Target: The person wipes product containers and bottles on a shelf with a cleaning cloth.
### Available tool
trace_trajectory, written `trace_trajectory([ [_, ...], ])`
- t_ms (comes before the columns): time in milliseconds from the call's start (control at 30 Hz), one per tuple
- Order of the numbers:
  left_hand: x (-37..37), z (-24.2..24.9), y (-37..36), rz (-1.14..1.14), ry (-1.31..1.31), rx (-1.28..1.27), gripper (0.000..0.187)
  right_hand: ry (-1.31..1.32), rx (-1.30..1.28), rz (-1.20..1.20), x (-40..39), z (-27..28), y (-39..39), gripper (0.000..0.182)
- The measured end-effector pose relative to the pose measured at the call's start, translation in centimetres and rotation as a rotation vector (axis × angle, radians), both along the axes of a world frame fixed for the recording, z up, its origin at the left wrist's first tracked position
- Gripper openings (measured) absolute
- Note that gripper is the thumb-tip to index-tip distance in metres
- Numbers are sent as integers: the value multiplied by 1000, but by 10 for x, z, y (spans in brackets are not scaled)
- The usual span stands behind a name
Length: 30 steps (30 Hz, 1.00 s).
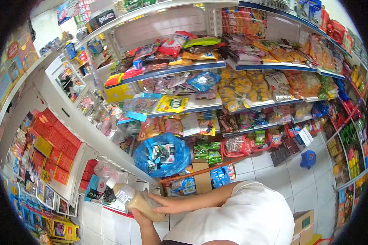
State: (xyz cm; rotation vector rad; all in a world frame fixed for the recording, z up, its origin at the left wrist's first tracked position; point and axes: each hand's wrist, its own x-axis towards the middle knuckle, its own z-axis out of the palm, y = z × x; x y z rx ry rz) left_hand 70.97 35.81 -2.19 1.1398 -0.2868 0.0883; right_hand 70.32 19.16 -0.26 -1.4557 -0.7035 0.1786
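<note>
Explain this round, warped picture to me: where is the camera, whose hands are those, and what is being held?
There is only one picture, taken by a camera worn on a person's head, looking forward and down; the wide lens bends the edges. No machine is involved, only two bare hands. Both are on a bottle of pale beige stuff at the bottom: the left hand cups it from below, the right hand lies along its side. The white shape beneath is the person's shirt. Around them are shop shelves packed with snack packets, a blue bag lower down, red boxes on a rack at left, and a blue stool on the tiled floor.
</note>
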Motion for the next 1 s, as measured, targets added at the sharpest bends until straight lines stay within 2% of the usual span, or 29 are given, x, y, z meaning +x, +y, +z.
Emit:
trace_trajectory([
  [67,2,8,-15,44,50,101,65,2,57,-82,7,-13,-3,67],
  [133,8,15,-28,93,82,197,58,-45,-140,-159,13,-1,-17,64],
  [167,10,18,-33,22,180,86,57,-69,-239,-192,16,4,-23,63],
  [200,12,24,-41,-46,280,-24,57,-134,-155,-250,18,0,-25,57],
  [300,13,25,-44,-218,501,-276,57,-260,-175,-272,23,-3,-28,53],
  [367,6,36,-55,-287,635,-397,57,-374,-275,-323,18,8,-28,53],
  [433,6,7,-52,-325,567,-303,59,-462,-277,-391,20,21,-27,52],
  [500,6,-26,-44,-345,448,-146,59,-267,-295,-522,28,29,-28,49],
  [533,3,-22,-41,-365,420,-49,61,-149,-286,-589,34,30,-31,47],
  [600,-5,-13,-41,-408,387,136,65,-30,-74,-502,43,30,-39,43],
  [700,-2,-7,-36,-387,361,151,64,196,152,-477,50,19,-36,38],
  [733,0,3,-33,-327,256,315,66,283,216,-483,49,15,-32,37],
  [800,5,36,-27,-197,59,646,70,620,345,-450,49,12,-28,35],
  [833,7,35,-20,-143,-2,753,70,790,404,-435,51,10,-25,35],
  [900,12,28,-7,-33,-122,977,72,803,421,-385,50,5,-17,33],
  [933,5,45,-8,-21,-83,964,72,844,439,-351,44,14,-14,33],
  [1000,-5,50,-6,58,-114,909,68,862,456,-295,43,13,-5,35],
])
